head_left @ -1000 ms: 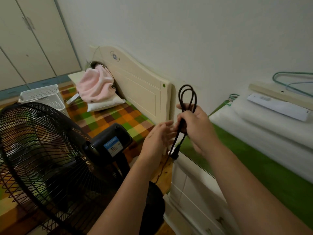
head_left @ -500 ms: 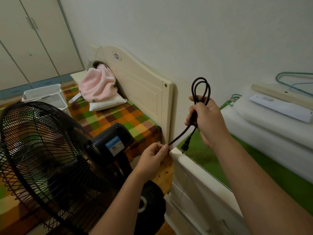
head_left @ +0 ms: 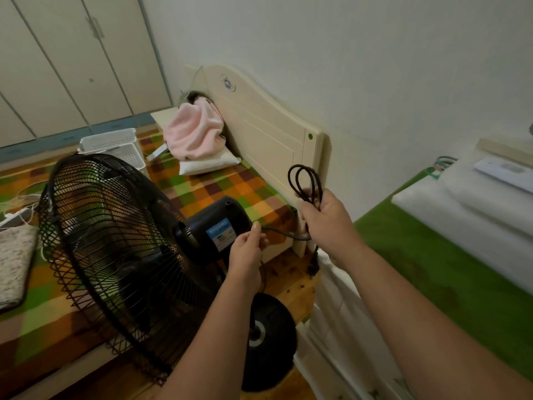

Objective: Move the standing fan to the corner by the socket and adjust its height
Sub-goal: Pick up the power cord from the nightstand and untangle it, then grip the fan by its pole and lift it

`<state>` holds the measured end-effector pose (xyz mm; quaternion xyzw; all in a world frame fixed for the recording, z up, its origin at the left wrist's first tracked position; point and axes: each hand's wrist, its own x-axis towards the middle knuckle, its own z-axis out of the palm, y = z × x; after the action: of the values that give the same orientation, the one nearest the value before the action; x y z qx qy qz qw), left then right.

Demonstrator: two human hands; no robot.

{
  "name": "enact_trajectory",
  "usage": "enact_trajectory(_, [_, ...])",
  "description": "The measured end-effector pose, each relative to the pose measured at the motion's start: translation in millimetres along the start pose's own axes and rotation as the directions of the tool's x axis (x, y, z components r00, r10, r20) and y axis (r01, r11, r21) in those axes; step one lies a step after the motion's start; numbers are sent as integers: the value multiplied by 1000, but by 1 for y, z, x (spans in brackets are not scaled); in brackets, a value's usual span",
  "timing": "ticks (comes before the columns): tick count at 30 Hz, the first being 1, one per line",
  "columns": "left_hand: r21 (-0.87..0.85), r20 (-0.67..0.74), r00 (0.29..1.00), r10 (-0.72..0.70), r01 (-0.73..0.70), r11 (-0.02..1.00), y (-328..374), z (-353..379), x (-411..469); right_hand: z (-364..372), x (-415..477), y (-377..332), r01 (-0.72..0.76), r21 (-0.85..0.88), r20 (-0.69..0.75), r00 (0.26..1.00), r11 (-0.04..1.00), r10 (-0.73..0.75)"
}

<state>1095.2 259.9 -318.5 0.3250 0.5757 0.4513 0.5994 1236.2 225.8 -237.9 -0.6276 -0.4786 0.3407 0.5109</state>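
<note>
While the cord is being unwound, fan placement: standing fan [head_left: 121, 241] stands on the wood floor between the bed with the checked cover [head_left: 219, 192] and a white cabinet [head_left: 334, 307], round base [head_left: 268, 342] flat on the floor, head tilted toward the bed.
Far left: patterned cloth [head_left: 14, 261] and white cables on the bed, white baskets [head_left: 115, 145] behind the fan cage.
Left hand: left hand [head_left: 248, 249] sits just beside the motor housing [head_left: 216, 223], fingers pinching the power cord [head_left: 288, 233] between thumb and forefinger.
Cord run: a slack stretch goes from the left pinch across to the right hand.
Right hand: right hand [head_left: 326, 217] closed around the coiled loops [head_left: 304, 183], loops sticking up above the fist, plug [head_left: 314, 268] dangling below it, not inserted anywhere.
Right side: green worktop [head_left: 432, 269] with folded white bedding [head_left: 476, 203] on it.
Socket: not visible, so I cannot tell if this spot is the target corner.
Done, my read: fan possibly near its spot, cord partly uncoiled.
Left, my read: finish freeing the cord, confirm position by the socket, then adjust the pole height; height clamp untouched and mostly hidden behind the arms.
</note>
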Motion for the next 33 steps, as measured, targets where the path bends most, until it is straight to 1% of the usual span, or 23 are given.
enact_trajectory(2, [-59, -49, 999, 3, -6, 998, -1, 0, 0, 16, -2, 8, -18, -63, 47, 999, 998, 21])
enact_trajectory(4, [-59, -90, 996, 13, -18, 998, -3, -1, -2, 31, -3, 17, -50, -183, 86, 994, 982, 67])
enact_trajectory(6, [-51, -113, 993, 25, -31, 998, -7, -4, -6, 42, -3, 27, -91, -246, 114, 986, 965, 122])
enact_trajectory(12, [-50, -116, 992, 41, -47, 998, -16, -12, -18, 60, -8, 65, -108, -291, 208, 963, 951, 173])
enact_trajectory(14, [-36, -121, 992, 43, -47, 998, -19, -12, -23, 61, -14, 80, -130, -269, 261, 944, 954, 202])
enact_trajectory(18, [-7, -133, 990, 44, -45, 999, -30, -11, -33, 59, -24, 90, -147, -200, 344, 915, 969, 210])
enact_trajectory(21, [-13, -144, 989, 17, -20, 1000, -36, -10, -38, 59, -31, 98, -151, -231, 376, 897, 961, 231])
enact_trajectory(23, [7, -153, 988, -1, 2, 1000, -38, -7, -41, 60, -35, 108, -72, -323, 409, 889, 944, 208])
enact_trajectory(25, [76, -175, 985, -2, 16, 997, -40, -3, -45, 59, -42, 119, 9, -338, 465, 871, 941, 159])
enact_trajectory(26, [103, -183, 983, -5, 24, 994, -41, -1, -47, 58, -44, 123, 132, -361, 503, 861, 923, 73])
enact_trajectory(29, [98, -178, 982, -62, 80, 992, -47, 2, -55, 55, -52, 126, 196, -338, 537, 843, 920, 17])
enact_trajectory(30, [58, -171, 981, -93, 105, 993, -48, 4, -58, 56, -52, 128, 168, -317, 526, 850, 933, 26])
enact_trajectory(31, [6, -168, 979, -118, 121, 993, -48, 4, -60, 57, -52, 131, 66, -254, 504, 860, 965, 74])
enact_trajectory(33, [-74, -171, 977, -131, 120, 990, -49, 4, -61, 55, -54, 129, -37, -180, 531, 837, 983, 129])
